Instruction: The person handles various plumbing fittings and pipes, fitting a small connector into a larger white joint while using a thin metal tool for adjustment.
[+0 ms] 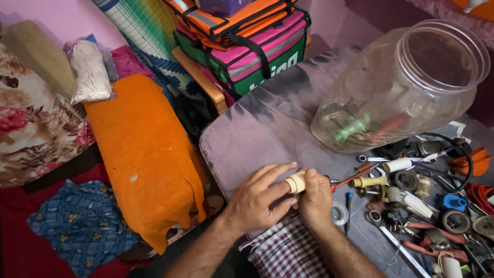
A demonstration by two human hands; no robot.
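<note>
My left hand (259,198) and my right hand (315,198) meet over the near edge of a cloth-covered table (257,134). Between them I hold a small cream-coloured cylindrical fitting (296,181); the fingers of both hands close on it, the left from the left side, the right wrapped around its right end. A thin metal tip pokes out just right of my right hand, toward a red-handled tool (355,177). A roll of clear tape (339,212) lies on the table right beside my right wrist.
A big clear plastic jar (406,82) lies on its side at the back right with small parts inside. Several tools, pliers, tape rolls and fittings (422,206) crowd the table's right side. An orange cloth (144,149) lies left; bags (247,46) stand behind.
</note>
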